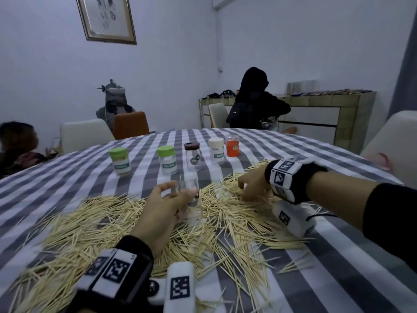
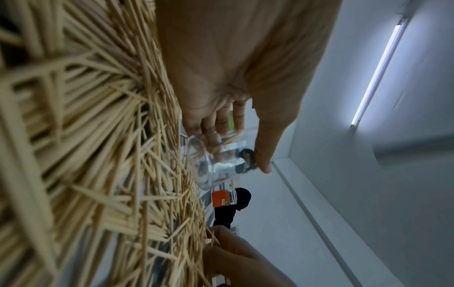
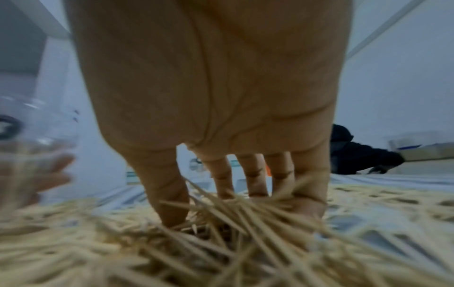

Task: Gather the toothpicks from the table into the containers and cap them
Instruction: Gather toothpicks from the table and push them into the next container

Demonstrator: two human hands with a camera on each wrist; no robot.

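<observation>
"TOOTHPICK" on the labels of the green-lidded jar (image 1: 167, 160) and white-lidded jar (image 1: 216, 150).

The table (image 1: 338, 267) is covered by a cloth with grey and white stripes. A wide heap of toothpicks (image 1: 112, 227) lies on its near part. Behind the heap, five capped containers (image 1: 191, 154) stand in a row.

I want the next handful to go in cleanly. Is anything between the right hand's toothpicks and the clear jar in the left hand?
Nothing visible: the right hand gathers toothpicks beside the clear jar, uncapped in the left hand; only loose toothpicks lie between.
</observation>
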